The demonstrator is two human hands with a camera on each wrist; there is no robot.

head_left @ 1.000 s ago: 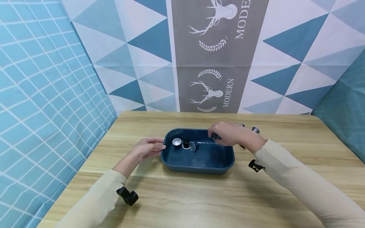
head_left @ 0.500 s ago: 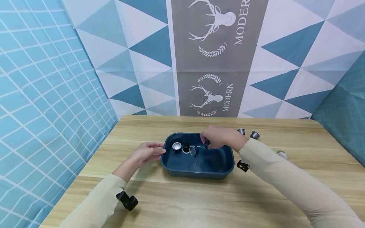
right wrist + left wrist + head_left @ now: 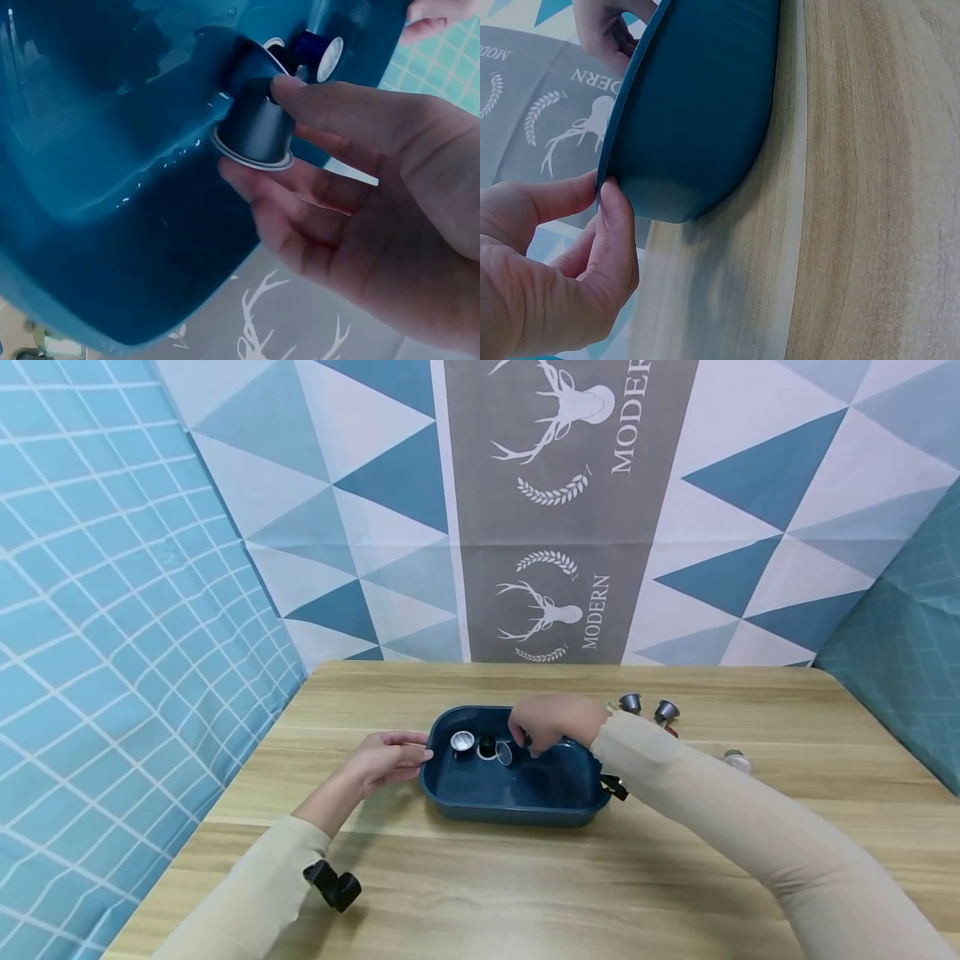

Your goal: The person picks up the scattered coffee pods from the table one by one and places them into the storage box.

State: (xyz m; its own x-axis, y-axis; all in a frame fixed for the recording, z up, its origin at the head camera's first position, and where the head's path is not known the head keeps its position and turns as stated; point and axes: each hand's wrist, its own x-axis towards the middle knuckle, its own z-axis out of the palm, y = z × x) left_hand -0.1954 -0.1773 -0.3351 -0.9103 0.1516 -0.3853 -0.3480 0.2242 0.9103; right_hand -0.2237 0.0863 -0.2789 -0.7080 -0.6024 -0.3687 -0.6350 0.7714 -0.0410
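A dark blue plastic tub [image 3: 517, 816] stands on the wooden table in the head view. My left hand [image 3: 385, 762] pinches its left rim between thumb and fingers, plainly seen in the left wrist view. My right hand [image 3: 551, 721] reaches over the tub's back half. In the right wrist view, thumb and fingers pinch a dark coffee capsule [image 3: 259, 129], foil rim toward the fingers. Several coffee capsules lie at the tub's left: a silver-topped one [image 3: 462, 742], a black one [image 3: 487, 746] and one on its side [image 3: 505, 754]. A blue capsule [image 3: 319, 55] shows beyond the held one.
Right of the tub lie more capsules: two dark ones [image 3: 630, 702] near the back and a pale-topped one [image 3: 738, 761] farther right, with others partly hidden by the right sleeve [image 3: 690, 777]. A patterned cloth [image 3: 360, 510] hangs behind the table [image 3: 465, 893].
The right hand has moved left across the tub with the capsule, toward the capsules lying there. Capsules behind the right arm have come into view. The left hand stays at the rim.
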